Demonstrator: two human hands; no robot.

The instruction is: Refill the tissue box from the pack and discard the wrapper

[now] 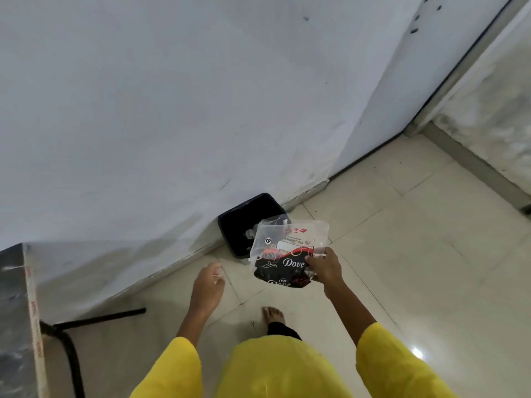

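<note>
My right hand (324, 270) grips the empty tissue wrapper (284, 254), a clear plastic pack with black and red print, by its right edge. The wrapper hangs in the air just in front of and above a dark bin (244, 222) that stands on the floor against the white wall. Some white scraps lie inside the bin. My left hand (208, 285) is held out to the left of the wrapper, fingers apart and holding nothing. The tissue box is not in view.
A table corner (17, 317) with black metal legs (94, 318) sits at the lower left. The floor is pale tile (416, 254). My bare foot (274, 314) stands below the wrapper. A doorway frame (459, 67) runs along the upper right.
</note>
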